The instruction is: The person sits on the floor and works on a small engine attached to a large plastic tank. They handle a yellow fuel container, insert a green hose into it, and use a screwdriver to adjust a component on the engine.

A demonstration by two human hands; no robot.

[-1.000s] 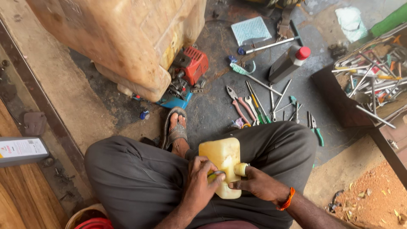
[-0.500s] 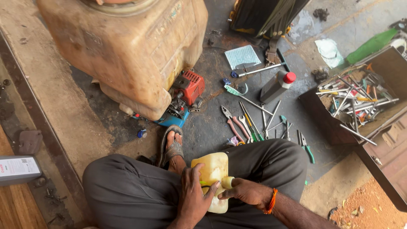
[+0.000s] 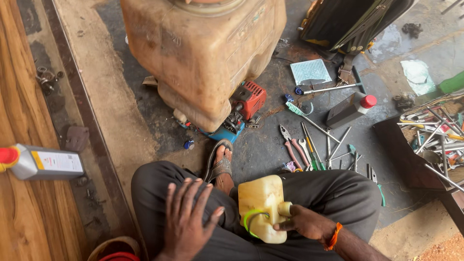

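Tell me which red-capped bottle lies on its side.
The grey bottle on the wooden surface at far left; the dark bottle among the tools stands upright.

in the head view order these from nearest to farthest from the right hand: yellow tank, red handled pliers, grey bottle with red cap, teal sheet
1. Yellow tank: held by the right hand, in the lap.
2. Red handled pliers: on the floor past the knees.
3. Grey bottle with red cap: farther up, to the right.
4. Teal sheet: farthest, near the top.

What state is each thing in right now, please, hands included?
Small yellow tank: on the lap, neck uncapped, green hose attached.
Right hand: fingers gripping the tank's neck.
Left hand: open, flat on the left knee.
Grey bottle: red cap on, lying down.
Grey oil bottle: lying on its side.
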